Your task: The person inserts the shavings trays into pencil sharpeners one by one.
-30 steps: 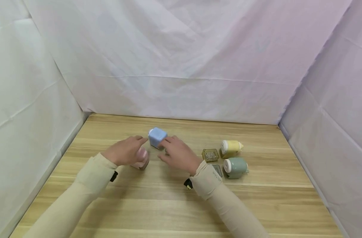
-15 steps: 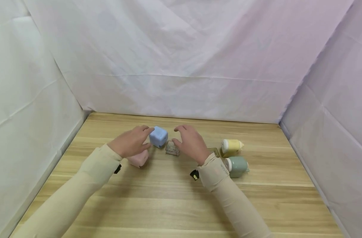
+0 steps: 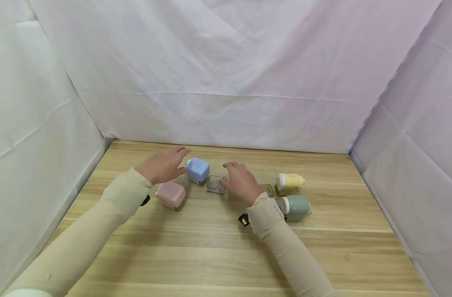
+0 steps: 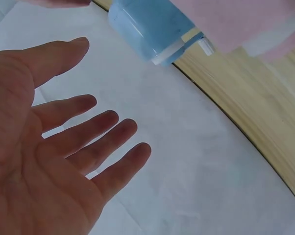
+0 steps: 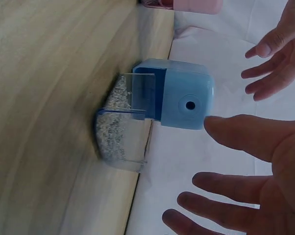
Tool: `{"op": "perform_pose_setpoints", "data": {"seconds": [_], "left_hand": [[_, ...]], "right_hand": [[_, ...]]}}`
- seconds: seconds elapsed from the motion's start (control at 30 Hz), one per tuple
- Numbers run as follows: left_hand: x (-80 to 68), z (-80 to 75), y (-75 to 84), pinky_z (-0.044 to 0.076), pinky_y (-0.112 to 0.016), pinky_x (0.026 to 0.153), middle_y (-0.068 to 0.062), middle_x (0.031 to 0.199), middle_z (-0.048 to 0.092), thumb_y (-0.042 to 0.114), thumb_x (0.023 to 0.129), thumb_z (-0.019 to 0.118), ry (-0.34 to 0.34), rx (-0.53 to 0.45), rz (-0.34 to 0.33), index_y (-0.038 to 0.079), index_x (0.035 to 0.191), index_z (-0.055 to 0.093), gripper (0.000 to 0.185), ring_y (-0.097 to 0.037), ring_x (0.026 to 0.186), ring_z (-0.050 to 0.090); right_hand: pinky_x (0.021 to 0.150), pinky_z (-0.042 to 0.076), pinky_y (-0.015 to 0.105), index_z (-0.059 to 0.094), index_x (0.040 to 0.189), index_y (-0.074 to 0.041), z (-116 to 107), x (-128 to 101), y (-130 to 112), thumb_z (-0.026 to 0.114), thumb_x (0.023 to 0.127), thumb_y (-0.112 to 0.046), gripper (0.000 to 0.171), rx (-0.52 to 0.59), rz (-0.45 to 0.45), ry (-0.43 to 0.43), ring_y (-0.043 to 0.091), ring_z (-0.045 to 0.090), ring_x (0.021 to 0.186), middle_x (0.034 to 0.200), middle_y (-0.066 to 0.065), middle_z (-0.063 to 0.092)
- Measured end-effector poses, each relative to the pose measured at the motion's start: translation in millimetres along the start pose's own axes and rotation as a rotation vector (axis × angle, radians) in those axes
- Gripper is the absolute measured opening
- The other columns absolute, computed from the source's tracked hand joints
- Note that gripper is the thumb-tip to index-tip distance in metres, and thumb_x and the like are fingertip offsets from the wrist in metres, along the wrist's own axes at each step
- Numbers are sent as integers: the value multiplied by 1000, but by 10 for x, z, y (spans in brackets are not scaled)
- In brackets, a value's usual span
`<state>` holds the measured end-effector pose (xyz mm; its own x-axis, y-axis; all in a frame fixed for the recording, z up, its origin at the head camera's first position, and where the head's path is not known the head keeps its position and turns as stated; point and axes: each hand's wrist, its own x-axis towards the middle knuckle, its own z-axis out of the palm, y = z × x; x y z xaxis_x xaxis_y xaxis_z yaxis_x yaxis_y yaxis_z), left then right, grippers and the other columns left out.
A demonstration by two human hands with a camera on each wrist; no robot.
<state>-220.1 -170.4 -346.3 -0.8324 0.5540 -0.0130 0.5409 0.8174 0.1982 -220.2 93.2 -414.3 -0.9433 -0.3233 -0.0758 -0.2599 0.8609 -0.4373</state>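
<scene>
A blue pencil sharpener [image 3: 198, 170] stands upright on the table between my hands, a round pencil hole in its front [image 5: 190, 105]. In front of it lies its clear shavings drawer [image 3: 215, 184], holding grey shavings. My right hand [image 3: 242, 181] hovers beside the drawer with fingers spread and nothing in them. My left hand [image 3: 163, 166], also holding nothing, hangs left of the blue sharpener with loosely extended fingers [image 4: 120, 171]. Nearer to me, below the left hand, sits a pink pencil sharpener [image 3: 172, 194].
At the right, a yellow pencil sharpener [image 3: 290, 182] and a green pencil sharpener [image 3: 296, 206] lie on their sides. Another clear drawer [image 3: 267, 189] is partly hidden by my right wrist. White cloth [image 3: 226, 119] hangs along the table's back edge.
The shavings drawer has come out of the blue sharpener and lies before it. My right hand has let go and drawn right; my left has moved up and away from the pink sharpener.
</scene>
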Motion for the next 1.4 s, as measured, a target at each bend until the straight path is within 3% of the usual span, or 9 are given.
{"op": "perform_pose_setpoints", "data": {"seconds": [0.3,0.43,0.67,0.9,1.4], "left_hand": [[133,-34,-63,41,-61,123,-35,163,43,16,105,72,-56,-19,-43,-12,160,38,71,-51,151,44],[171,-12,-67,42,-60,123,-33,165,41,16,103,75,-83,-20,-67,-9,162,36,75,-49,152,43],[229,42,-53,42,-58,124,-30,166,42,11,97,81,-81,-28,-42,-8,162,38,80,-47,153,44],[294,35,-45,44,-58,122,-29,166,42,2,93,83,-97,-70,-53,-5,162,41,80,-47,152,45],[593,133,-28,45,-52,123,-27,161,52,-17,88,73,-235,-20,-32,-7,156,50,72,-44,150,49]], "right_hand": [[124,44,55,51,160,-7,140,29,51,80,99,-35,73,-48,-11,-94,41,50,150,163,16,53],[121,46,56,56,156,-7,202,22,78,83,97,-32,70,-45,-16,-87,41,55,146,157,17,59],[115,53,53,65,147,-6,275,31,109,85,95,-28,60,-48,-20,-52,36,63,136,145,16,68],[117,51,50,66,146,-6,290,43,117,87,93,-25,60,-6,-1,-43,34,62,138,146,14,68],[115,53,48,66,145,-7,314,40,68,88,93,-26,60,4,28,-40,32,64,135,144,13,69]]}}
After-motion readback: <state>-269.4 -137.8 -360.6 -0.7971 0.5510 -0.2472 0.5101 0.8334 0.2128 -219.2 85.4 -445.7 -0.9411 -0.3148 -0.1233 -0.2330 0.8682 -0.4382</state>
